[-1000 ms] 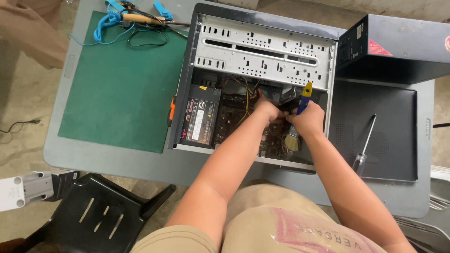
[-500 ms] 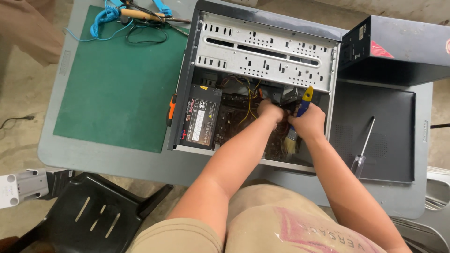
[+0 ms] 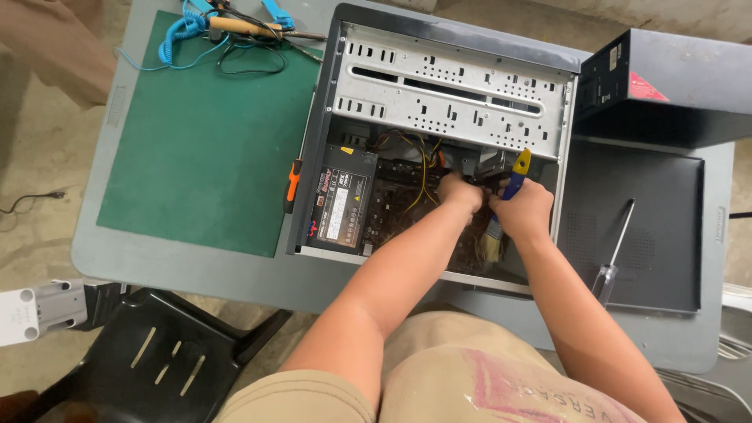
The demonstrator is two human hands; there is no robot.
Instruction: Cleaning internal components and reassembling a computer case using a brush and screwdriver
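Observation:
An open black computer case (image 3: 329, 102) lies on its side on a grey table (image 3: 188, 266). Both my hands reach into its right half. My left hand (image 3: 460, 193) is closed around something among the cables near the yellow wires (image 3: 424, 166); what it grips is hidden. My right hand (image 3: 523, 208) holds pliers with a blue and yellow handle (image 3: 517, 172), the jaws out of sight behind my hands. A small brush (image 3: 492, 243) lies inside the case just below my right hand. The black power supply (image 3: 338, 200) sits at the case's left.
A green mat (image 3: 204, 149) covers the table's left, with blue coiled cable and tools (image 3: 227, 23) at its far edge. An orange-handled tool (image 3: 292, 182) rests beside the case. At right are the black side panel (image 3: 650, 227), a screwdriver (image 3: 612, 254) and a black box (image 3: 674, 86). A black chair (image 3: 157, 360) stands below.
My hands stay at the same spot inside the case. The pliers' handle has shifted slightly. The view has drifted a little.

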